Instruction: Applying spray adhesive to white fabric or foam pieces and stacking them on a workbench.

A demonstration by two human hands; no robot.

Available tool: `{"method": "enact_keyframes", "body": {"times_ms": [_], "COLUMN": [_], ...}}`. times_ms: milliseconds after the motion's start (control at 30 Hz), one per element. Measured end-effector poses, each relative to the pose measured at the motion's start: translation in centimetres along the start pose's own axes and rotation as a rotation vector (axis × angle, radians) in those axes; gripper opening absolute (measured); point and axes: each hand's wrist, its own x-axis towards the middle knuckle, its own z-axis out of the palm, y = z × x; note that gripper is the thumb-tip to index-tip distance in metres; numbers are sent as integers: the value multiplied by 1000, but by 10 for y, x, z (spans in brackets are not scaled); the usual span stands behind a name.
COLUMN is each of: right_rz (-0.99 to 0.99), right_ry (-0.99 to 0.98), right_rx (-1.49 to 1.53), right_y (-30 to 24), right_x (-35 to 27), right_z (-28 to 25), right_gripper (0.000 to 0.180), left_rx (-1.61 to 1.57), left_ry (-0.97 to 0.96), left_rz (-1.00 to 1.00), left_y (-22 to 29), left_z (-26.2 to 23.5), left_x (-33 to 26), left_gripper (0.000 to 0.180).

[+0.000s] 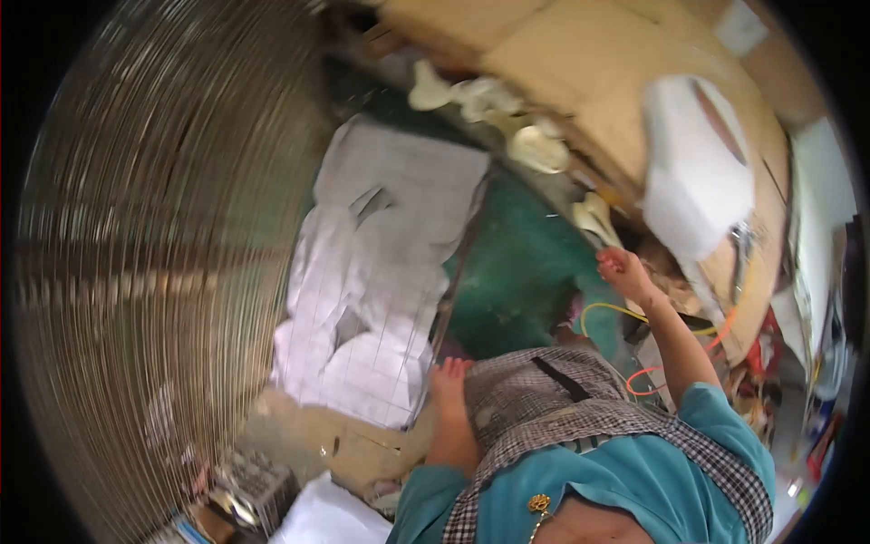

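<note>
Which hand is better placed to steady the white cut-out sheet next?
Probably the left hand: it is close to the white cut-out sheet; the right hand is farther off, across green tabletop.

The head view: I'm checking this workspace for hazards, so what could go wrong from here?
The yellow loop and orange loop beside the right forearm might snag it. The left hand, close to the pale sheet, could perhaps nudge it out of line.

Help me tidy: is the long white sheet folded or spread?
Spread: the white sheet shows a broad face with wavy edges, near the left hand.
</note>
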Motion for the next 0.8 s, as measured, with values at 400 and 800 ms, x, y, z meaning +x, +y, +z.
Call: {"method": "enact_keyframes", "body": {"times_ms": [400, 800], "right_rz": [79, -90], "right_ry": [633, 1131], "right_rx": [-179, -417], "right_y": [94, 146], "right_x": [79, 89], "right_z": [-321, -445], "right_gripper": [19, 46], "left_rx": [1514, 2265], "left_ry": [-964, -1183], "left_rz": [1517, 1899], "left_y": [-217, -397], "left_z": [412, 513], "left_x": [-223, -244], "left_gripper": [25, 58]}}
